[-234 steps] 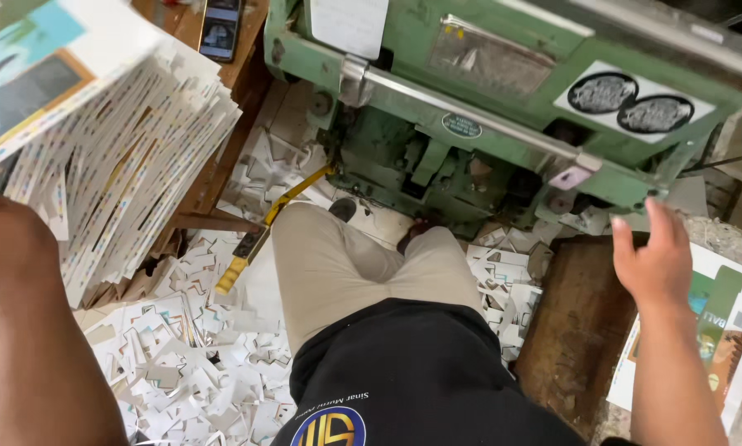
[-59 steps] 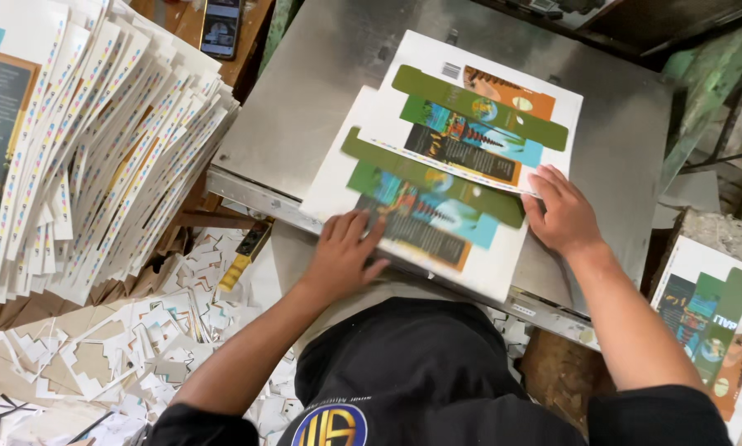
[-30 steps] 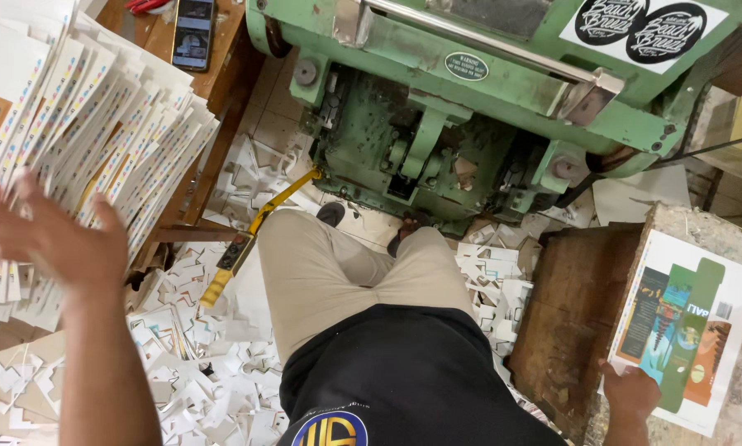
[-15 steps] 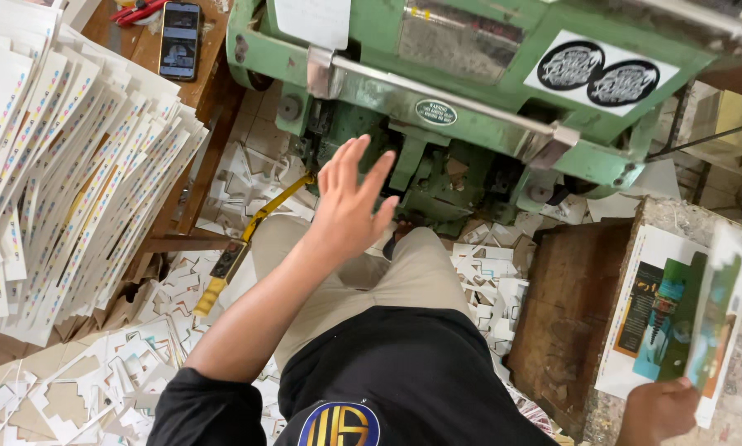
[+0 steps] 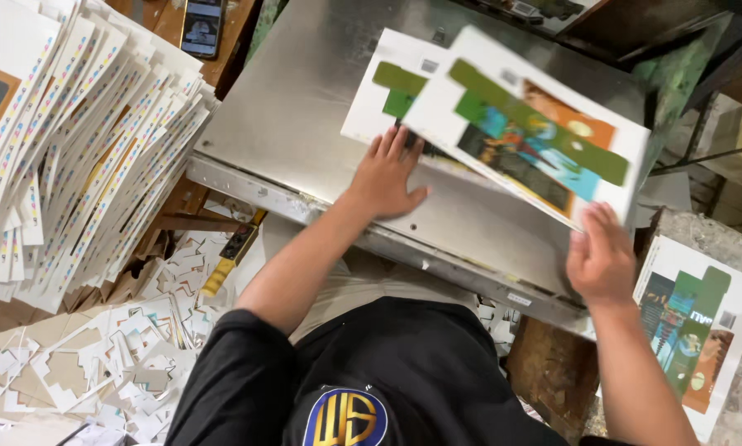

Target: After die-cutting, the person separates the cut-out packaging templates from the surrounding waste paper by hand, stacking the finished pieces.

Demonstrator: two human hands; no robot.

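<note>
A white printed cardboard sheet (image 5: 536, 132) with green, orange and blue artwork hangs tilted over the grey metal plate (image 5: 297, 107) of the press. My right hand (image 5: 602, 258) grips its near right corner. Under it lies a second printed sheet (image 5: 379, 87), flat on the plate. My left hand (image 5: 385, 175) rests on that lower sheet's near edge, palm down and fingers spread. The upper sheet hides most of the lower one.
A tall fanned stack of printed sheets (image 5: 73, 140) fills the left side. A small pile of the same sheets (image 5: 693, 330) lies at the right. A phone (image 5: 202, 25) lies at the back left. White cardboard offcuts (image 5: 98, 363) and a yellow tool (image 5: 230, 256) lie on the floor.
The green machine body has given way to the metal plate in front of me. My right hand brought a sheet from the right pile over the plate. My left hand came down onto the lower sheet.
</note>
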